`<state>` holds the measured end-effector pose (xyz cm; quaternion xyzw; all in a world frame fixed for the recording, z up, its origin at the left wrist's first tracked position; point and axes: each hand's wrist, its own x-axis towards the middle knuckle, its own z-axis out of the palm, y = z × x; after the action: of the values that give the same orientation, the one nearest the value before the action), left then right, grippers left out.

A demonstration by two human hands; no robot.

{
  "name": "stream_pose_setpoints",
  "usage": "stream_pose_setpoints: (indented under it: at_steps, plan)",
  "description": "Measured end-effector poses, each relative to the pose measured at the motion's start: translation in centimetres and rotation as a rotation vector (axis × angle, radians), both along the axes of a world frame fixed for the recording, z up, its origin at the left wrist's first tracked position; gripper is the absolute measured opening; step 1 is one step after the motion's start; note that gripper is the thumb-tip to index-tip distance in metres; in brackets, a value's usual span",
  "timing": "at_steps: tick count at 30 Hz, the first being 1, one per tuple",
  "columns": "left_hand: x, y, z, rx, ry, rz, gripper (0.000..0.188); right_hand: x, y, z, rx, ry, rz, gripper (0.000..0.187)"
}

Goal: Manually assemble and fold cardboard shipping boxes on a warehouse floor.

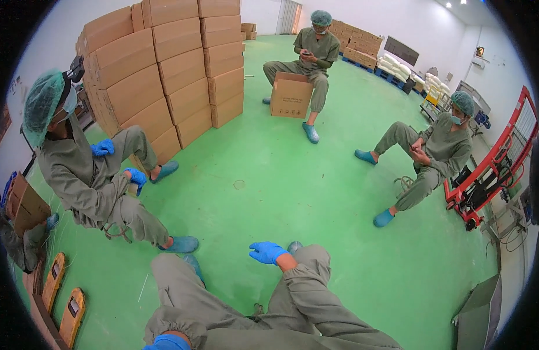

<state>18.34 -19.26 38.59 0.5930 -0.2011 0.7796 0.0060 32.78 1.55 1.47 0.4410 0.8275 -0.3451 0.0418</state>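
Observation:
My right hand [267, 252], in a blue glove, hangs over my right knee with its forearm resting on the thigh. Its fingers point left, loosely stretched and a little apart, and hold nothing. At the lower edge, by my left hip, only part of my left hand [168, 342] shows, also gloved in blue; its fingers are out of sight. Grey-green trousers [193, 294] cover my spread legs, and I am seated with blue clogs [193, 265] on the green floor [252, 198].
Stacked cardboard boxes [129, 76] rise behind a seated person [88, 169] in blue gloves. Another person sits behind a single box [291, 95]; a third [438, 146] sits at right, near a red lifting frame [503, 163]. Yellow pallet-jack forks [71, 318] lie at lower left.

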Motion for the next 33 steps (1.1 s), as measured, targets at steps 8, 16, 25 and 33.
stream_pose_setpoints:
  at_steps: [8, 16, 25, 33]
  plan:
    - [-0.6, -1.3, -1.2, -0.032, -0.008, -0.157, 0.006, 0.0, -0.2, -0.1, -0.009, -0.001, -0.004, 0.049]
    - [-1.8, -2.3, -1.5, -0.138, 0.115, -0.129, 0.008, 0.3, -0.1, -0.8, 0.003, -0.046, 0.01, 0.05]
    - [-2.6, -2.8, -1.7, -0.1, 0.105, -0.113, 0.005, 0.7, 0.3, -0.4, -0.01, -0.005, -0.004, 0.048]
    - [-1.5, -0.8, -0.5, 0.02, 0.102, 0.145, 0.013, 0.4, 0.4, -1.0, 0.004, -0.035, -0.016, 0.049]
